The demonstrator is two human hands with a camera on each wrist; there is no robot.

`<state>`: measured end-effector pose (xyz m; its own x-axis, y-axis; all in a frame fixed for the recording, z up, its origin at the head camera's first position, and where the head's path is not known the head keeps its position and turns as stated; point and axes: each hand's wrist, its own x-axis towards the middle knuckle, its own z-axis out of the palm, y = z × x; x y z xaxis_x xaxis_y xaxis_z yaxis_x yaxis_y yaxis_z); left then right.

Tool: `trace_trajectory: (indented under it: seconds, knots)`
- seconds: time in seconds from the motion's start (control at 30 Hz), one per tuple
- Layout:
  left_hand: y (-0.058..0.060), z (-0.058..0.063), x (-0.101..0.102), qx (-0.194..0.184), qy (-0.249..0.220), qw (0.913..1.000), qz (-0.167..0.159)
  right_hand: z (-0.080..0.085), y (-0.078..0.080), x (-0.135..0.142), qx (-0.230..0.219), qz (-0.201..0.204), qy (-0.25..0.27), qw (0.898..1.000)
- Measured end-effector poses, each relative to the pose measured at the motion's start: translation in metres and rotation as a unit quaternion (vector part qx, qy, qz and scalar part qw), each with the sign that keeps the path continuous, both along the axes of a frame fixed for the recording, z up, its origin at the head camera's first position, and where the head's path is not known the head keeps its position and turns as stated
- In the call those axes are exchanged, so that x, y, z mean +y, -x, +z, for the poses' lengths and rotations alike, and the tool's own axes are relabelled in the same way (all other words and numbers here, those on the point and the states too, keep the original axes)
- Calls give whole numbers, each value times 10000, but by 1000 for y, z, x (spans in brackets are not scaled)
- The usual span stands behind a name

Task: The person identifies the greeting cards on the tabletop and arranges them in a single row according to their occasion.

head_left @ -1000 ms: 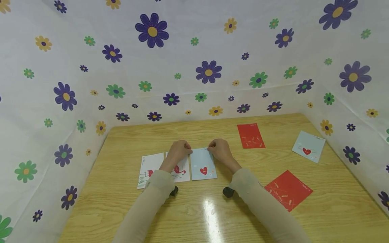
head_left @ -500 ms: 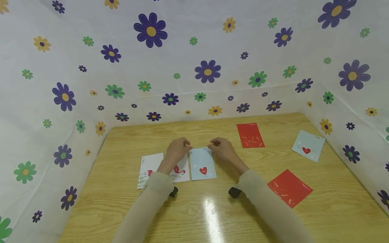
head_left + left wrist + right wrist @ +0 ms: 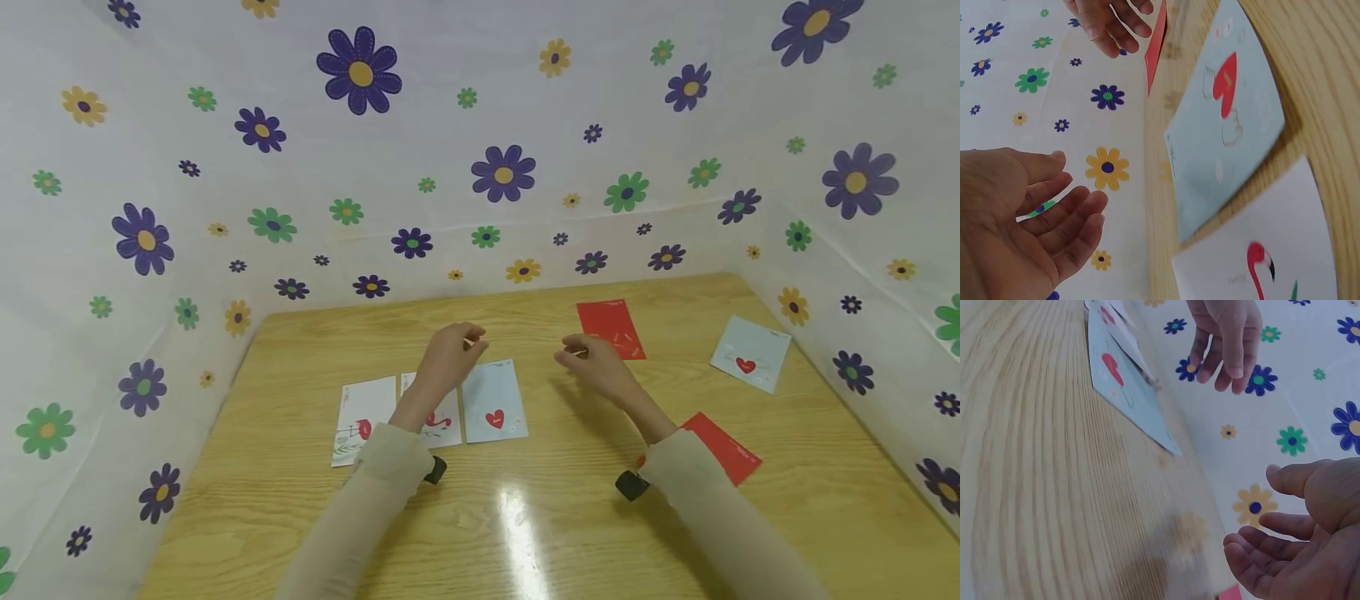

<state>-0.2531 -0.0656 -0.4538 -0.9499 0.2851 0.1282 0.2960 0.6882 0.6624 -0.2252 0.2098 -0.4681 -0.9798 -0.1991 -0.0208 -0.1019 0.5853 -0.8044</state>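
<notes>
A light blue card with a red heart lies on the table at the right end of a row. Beside it are two white flamingo cards, the middle one partly hidden by my left forearm and the outer one at the far left. My left hand hovers over the top of the row, fingers loosely bent and holding nothing; the left wrist view shows its palm bare. To the right of the blue card, my right hand is raised with relaxed fingers and nothing in them, in front of a red card.
Another light blue heart card lies at the far right of the wooden table. A second red card sits partly under my right sleeve in the head view. A white flowered cloth encloses the back and sides.
My right hand has left the blue card's top corner and moved right. The left hand has lifted slightly off its other corner. The cards stay in their row.
</notes>
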Motion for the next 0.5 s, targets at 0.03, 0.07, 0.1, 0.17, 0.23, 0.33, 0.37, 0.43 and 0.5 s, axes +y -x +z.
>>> trace_trajectory:
  seconds: [0.03, 0.07, 0.1, 0.17, 0.23, 0.33, 0.37, 0.43, 0.5]
  knots:
    - [0, 1, 3, 17, -11, 10000, -16, 1, -2, 6, 53, -14, -24, 10000]
    - [-1, 2, 7, 23, -50, 10000, -29, 3, -5, 13, 96, -35, -44, 9999]
    - [-1, 2, 10, 39, -79, 10000, -44, 4, -7, 19, 124, -50, -36, 9999]
    - [-3, 4, 17, 46, -147, 9998, -87, 7, -12, 33, 178, -106, -70, 9998]
    - [-4, 6, 24, 37, -229, 9996, -152, 9, -17, 46, 185, -179, -90, 9996]
    - [-6, 7, 36, -11, -295, 9992, -265, 13, -24, 65, 118, -348, -187, 9992]
    - [-7, 8, 41, -13, -318, 9990, -308, 14, -27, 70, 75, -410, -204, 9989]
    - [-8, 9, 51, -15, -315, 9988, -382, 17, -31, 81, 34, -509, -267, 9983]
    - [-9, 11, 62, 12, -321, 9984, -462, 20, -35, 92, 20, -638, -333, 9974]
